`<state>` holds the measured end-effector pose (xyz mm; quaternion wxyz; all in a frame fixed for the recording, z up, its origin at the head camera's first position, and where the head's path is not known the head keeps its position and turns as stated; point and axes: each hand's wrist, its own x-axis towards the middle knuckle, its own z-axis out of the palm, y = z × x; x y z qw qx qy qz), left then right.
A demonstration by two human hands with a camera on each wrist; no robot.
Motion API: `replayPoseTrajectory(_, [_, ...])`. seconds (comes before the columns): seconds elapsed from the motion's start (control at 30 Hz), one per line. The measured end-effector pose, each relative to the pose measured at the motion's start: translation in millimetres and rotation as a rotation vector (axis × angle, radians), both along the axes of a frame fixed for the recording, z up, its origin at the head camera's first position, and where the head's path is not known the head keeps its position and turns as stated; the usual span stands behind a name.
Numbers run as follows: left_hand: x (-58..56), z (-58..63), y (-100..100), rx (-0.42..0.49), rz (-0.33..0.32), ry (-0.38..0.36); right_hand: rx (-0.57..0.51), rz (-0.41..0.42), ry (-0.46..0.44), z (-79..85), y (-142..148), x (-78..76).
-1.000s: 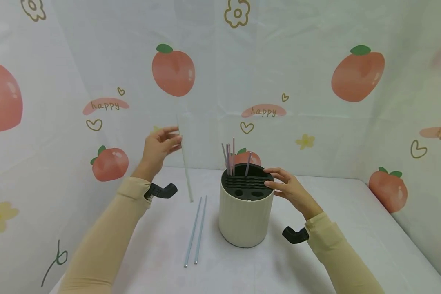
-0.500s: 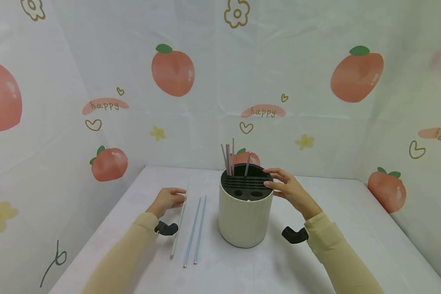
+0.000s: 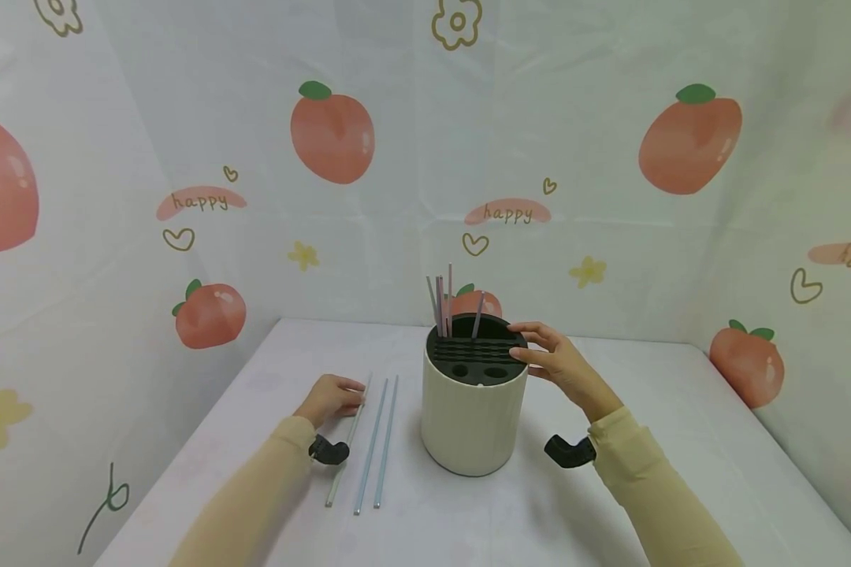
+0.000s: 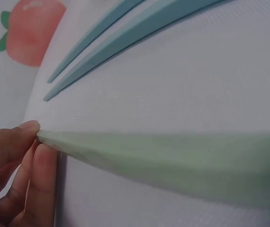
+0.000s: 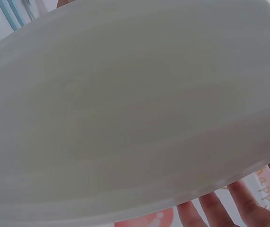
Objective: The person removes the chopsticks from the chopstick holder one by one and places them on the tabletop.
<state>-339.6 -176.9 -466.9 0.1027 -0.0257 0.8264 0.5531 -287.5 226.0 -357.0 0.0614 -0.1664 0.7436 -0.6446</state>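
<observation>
A light green chopstick [image 3: 335,487] lies on the white table, and my left hand [image 3: 333,396] pinches its far end between thumb and fingers. The left wrist view shows that pinch at the chopstick's tip [image 4: 45,136]. To its right lie two blue chopsticks [image 3: 372,450], side by side and apart from it. A cream utensil holder [image 3: 473,425] with a black slotted top stands upright at the table's middle. My right hand [image 3: 556,362] grips its right rim, the fingers [image 5: 245,197] reaching over the edge in the right wrist view.
Several pink and purple chopsticks [image 3: 441,307] stand in the holder's back opening. A white cloth backdrop [image 3: 596,102] printed with peaches closes off the table [image 3: 624,394] behind and at the sides. Dark wrist cameras [image 3: 570,451] are worn under both wrists.
My left hand has come down from the air with the green chopstick, which is now on the table left of the blue pair. The right hand has stayed on the holder.
</observation>
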Motion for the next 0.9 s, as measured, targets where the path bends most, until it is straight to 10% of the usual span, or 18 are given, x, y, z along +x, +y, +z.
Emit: replayPoseTrajectory(0.9, [-0.7,-1.4,11,-0.094,0.080,-0.017,0.016,-0.013,-0.013,1.0,0,0.0])
